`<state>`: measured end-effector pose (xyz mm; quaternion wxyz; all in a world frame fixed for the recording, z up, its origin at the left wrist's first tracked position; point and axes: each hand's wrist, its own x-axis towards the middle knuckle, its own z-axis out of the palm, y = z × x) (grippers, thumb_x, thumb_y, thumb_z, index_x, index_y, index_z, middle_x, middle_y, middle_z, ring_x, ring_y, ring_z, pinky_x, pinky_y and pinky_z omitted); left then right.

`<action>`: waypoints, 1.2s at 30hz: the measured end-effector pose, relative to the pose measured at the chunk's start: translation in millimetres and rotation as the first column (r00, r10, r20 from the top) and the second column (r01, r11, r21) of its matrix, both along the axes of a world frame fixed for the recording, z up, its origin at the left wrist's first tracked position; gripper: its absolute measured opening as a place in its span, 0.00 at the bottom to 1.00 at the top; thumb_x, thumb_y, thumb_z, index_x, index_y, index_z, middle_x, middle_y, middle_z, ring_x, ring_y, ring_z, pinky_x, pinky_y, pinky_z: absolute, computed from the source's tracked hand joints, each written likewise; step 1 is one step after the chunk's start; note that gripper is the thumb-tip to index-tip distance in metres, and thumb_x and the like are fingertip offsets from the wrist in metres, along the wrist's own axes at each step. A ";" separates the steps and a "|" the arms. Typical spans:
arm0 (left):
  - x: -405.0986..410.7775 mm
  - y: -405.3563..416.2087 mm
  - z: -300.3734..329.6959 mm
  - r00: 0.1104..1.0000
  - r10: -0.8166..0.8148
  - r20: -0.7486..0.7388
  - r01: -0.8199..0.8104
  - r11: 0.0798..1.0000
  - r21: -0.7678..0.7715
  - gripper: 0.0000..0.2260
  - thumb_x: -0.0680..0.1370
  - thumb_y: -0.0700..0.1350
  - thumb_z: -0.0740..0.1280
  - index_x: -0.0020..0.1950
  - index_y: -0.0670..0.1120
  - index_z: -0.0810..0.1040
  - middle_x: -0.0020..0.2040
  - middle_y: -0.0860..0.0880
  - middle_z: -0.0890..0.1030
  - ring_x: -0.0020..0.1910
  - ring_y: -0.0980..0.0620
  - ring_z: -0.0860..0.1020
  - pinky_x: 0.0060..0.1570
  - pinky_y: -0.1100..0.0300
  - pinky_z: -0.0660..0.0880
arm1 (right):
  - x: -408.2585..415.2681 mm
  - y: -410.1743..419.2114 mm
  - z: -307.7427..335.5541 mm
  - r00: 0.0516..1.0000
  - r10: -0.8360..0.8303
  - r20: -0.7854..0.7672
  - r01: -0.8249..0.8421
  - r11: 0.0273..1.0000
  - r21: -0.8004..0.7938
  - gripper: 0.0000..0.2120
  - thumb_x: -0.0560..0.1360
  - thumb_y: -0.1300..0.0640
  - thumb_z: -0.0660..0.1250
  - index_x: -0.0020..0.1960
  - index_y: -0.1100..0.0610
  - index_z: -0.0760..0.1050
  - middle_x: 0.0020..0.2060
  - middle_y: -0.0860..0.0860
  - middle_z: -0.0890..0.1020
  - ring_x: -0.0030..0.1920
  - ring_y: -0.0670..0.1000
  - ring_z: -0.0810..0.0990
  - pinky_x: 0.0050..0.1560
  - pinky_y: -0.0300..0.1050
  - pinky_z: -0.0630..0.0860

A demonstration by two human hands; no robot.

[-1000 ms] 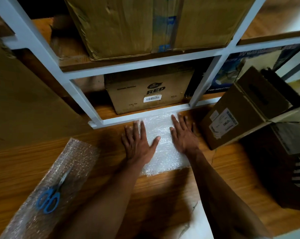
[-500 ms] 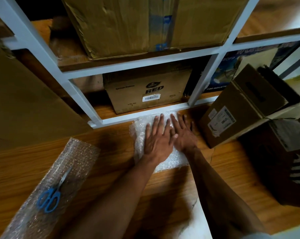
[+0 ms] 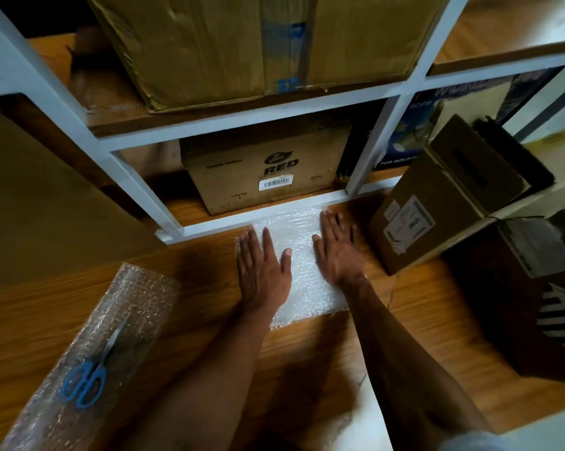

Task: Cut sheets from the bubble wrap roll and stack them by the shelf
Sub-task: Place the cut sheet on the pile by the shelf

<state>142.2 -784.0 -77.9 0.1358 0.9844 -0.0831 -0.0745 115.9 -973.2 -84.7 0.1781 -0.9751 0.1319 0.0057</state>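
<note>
Two flat hands press cut bubble wrap against the foot of the shelf.

The white shelf frame (image 3: 261, 219) stands over the wooden floor (image 3: 307, 353); the stacked sheets (image 3: 302, 271) lie touching it, left hand (image 3: 260, 271) and right hand (image 3: 338, 252) apart, fingers straight. Left, blue scissors (image 3: 86, 379) rest on the unrolled bubble wrap (image 3: 89, 353).

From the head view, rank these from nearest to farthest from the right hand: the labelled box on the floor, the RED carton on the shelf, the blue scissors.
From the right hand:
1. Labelled box, just to its right on the floor.
2. RED carton, ahead and to the left, on the bottom shelf.
3. Blue scissors, far left, lying on the bubble wrap roll.
</note>
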 end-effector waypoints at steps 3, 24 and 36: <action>0.6 7.6 -1.3 0.999 0.030 -0.020 -0.031 0.998 -0.049 0.32 0.84 0.65 0.42 0.85 0.52 0.47 0.85 0.45 0.45 0.83 0.43 0.45 0.81 0.44 0.49 | 1.0 2.0 0.3 1.000 0.001 -0.003 -0.001 1.000 0.019 0.32 0.87 0.41 0.39 0.86 0.55 0.44 0.85 0.52 0.48 0.85 0.51 0.43 0.84 0.55 0.43; -16.1 38.7 13.5 0.980 0.174 -0.101 -0.193 0.953 -0.232 0.29 0.87 0.55 0.53 0.84 0.44 0.51 0.85 0.46 0.44 0.83 0.44 0.46 0.80 0.52 0.47 | -11.0 32.6 8.2 0.994 -0.012 0.107 -0.016 0.966 0.258 0.31 0.88 0.41 0.48 0.85 0.57 0.53 0.84 0.54 0.56 0.84 0.53 0.54 0.83 0.50 0.55; -41.0 47.3 21.6 0.983 0.157 -0.095 -0.178 0.943 -0.280 0.31 0.87 0.55 0.54 0.85 0.45 0.46 0.84 0.46 0.39 0.83 0.45 0.43 0.79 0.55 0.48 | -55.6 55.9 11.9 0.964 -0.251 0.083 0.257 0.964 -0.072 0.27 0.83 0.36 0.55 0.72 0.54 0.67 0.64 0.59 0.74 0.59 0.61 0.74 0.58 0.57 0.76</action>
